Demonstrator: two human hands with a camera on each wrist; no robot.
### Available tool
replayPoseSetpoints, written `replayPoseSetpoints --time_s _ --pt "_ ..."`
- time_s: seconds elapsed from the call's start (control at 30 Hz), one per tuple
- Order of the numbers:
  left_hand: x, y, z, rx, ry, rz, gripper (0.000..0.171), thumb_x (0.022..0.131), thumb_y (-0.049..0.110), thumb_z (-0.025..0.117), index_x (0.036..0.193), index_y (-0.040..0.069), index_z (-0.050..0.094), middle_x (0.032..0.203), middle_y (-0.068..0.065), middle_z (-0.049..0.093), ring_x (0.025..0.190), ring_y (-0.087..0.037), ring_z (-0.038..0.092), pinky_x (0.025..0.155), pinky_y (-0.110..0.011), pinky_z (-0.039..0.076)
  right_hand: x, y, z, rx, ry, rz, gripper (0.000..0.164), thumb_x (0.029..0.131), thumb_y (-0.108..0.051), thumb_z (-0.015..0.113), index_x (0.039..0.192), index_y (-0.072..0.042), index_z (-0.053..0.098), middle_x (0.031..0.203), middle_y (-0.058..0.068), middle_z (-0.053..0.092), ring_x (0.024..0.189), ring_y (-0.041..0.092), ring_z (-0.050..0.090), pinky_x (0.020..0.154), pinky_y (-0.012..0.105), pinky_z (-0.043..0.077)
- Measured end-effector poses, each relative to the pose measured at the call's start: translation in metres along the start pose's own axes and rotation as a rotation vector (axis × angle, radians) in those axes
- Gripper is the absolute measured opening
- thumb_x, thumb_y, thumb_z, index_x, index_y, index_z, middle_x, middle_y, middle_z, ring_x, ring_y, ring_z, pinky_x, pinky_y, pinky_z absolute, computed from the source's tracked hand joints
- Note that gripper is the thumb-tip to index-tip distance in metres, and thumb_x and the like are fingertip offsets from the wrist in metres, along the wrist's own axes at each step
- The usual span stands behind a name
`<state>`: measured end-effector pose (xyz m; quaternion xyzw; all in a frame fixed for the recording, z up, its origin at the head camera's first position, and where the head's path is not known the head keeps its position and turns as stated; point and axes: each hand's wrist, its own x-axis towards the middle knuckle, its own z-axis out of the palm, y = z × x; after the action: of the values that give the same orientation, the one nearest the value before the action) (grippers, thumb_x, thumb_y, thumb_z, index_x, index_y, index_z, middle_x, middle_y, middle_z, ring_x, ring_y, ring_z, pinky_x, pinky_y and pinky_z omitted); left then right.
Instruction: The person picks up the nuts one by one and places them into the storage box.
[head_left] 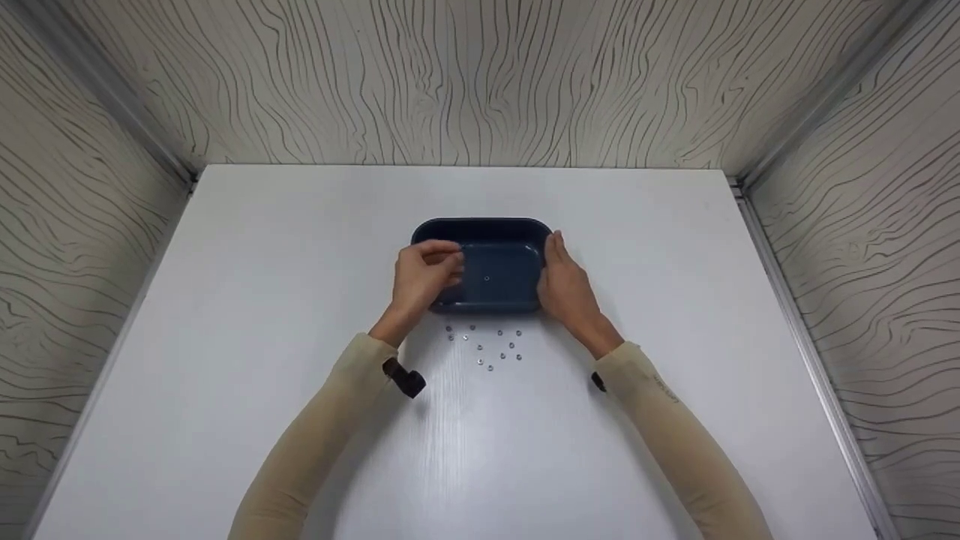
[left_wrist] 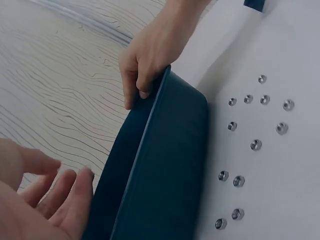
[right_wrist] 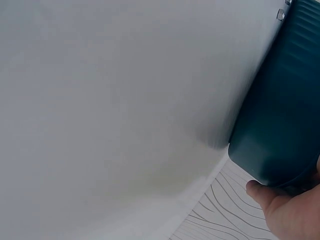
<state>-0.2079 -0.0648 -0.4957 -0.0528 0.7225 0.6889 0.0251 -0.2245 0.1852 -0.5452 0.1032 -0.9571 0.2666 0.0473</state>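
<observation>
A dark blue rectangular tray (head_left: pixel 499 306) stands on the white table. My left hand (head_left: pixel 427 276) is over its left side, fingers loosely bent; in the left wrist view nothing shows between thumb and fingers of that hand (left_wrist: pixel 47 200). At the opposite end, my right hand (head_left: pixel 568 289) grips the tray's right wall, its thumb over the rim in the left wrist view. One small metal nut (head_left: pixel 487 278) lies on the tray floor. Several more hex nuts (left_wrist: pixel 256 145) are scattered on the table just in front of the tray.
The white table (head_left: pixel 262 300) extends around the tray on all sides. Wood-grain patterned panels (head_left: pixel 465 82) rise behind and at both sides, with metal rails (head_left: pixel 810 330) along the edges. Each wrist wears a dark strapped device (head_left: pixel 405 378).
</observation>
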Motion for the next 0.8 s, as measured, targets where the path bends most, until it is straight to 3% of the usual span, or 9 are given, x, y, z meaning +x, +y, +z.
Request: replayPoseSetpoints --time_s 0.07,0.23,0.33,0.5,0.6,0.8 --pt "-0.003 0.0 -0.001 0.1 -0.02 0.063 0.016 0.097 0.013 0.074 0.111 0.005 0.078 0.102 -0.013 0.079 0.095 -0.036 0.077 0.073 -0.026 0.065 0.0 0.0 0.0 0.0 0.001 -0.001 0.058 0.105 -0.003 0.043 0.159 0.012 0.029 0.168 0.032 0.029 0.148 0.042 0.046 0.121 0.051 0.045" --pt "-0.011 -0.003 -0.004 0.311 -0.119 0.209 0.016 0.097 0.022 0.076 0.11 0.013 0.079 0.107 -0.005 0.078 0.097 -0.024 0.075 0.085 -0.03 0.062 -0.001 0.0 -0.001 -0.007 0.005 -0.006 0.057 0.105 -0.003 0.044 0.159 0.012 0.03 0.168 0.032 0.03 0.143 0.043 0.054 0.118 0.051 0.049" --pt "-0.016 -0.006 -0.006 0.405 -0.166 0.26 0.019 0.097 0.023 0.076 0.112 0.012 0.078 0.109 -0.005 0.078 0.098 -0.019 0.074 0.09 -0.037 0.063 -0.001 0.0 -0.001 -0.011 0.004 -0.004 0.057 0.105 -0.004 0.044 0.159 0.012 0.03 0.168 0.032 0.03 0.139 0.043 0.057 0.116 0.051 0.05" --pt "-0.026 -0.01 -0.008 0.53 -0.202 0.362 0.026 0.098 0.018 0.074 0.118 0.001 0.075 0.111 -0.013 0.076 0.1 -0.029 0.074 0.09 -0.048 0.063 -0.001 -0.001 0.0 -0.015 0.014 -0.012 0.057 0.105 -0.003 0.044 0.158 0.014 0.031 0.167 0.032 0.03 0.13 0.043 0.063 0.107 0.051 0.056" --pt "-0.032 -0.012 -0.01 0.64 -0.21 0.473 0.026 0.098 0.016 0.074 0.119 0.0 0.074 0.113 -0.014 0.075 0.101 -0.032 0.073 0.088 -0.046 0.063 0.0 -0.001 0.0 -0.007 0.016 -0.015 0.056 0.105 -0.003 0.044 0.157 0.014 0.031 0.167 0.033 0.03 0.138 0.044 0.058 0.112 0.051 0.053" --pt "-0.047 -0.018 -0.014 0.911 -0.161 0.766 0.022 0.099 0.017 0.073 0.118 0.006 0.075 0.111 -0.008 0.074 0.1 -0.021 0.073 0.08 -0.031 0.064 0.0 0.0 -0.001 0.0 0.001 -0.002 0.058 0.104 0.0 0.042 0.158 0.014 0.029 0.168 0.032 0.029 0.15 0.043 0.044 0.121 0.051 0.045"
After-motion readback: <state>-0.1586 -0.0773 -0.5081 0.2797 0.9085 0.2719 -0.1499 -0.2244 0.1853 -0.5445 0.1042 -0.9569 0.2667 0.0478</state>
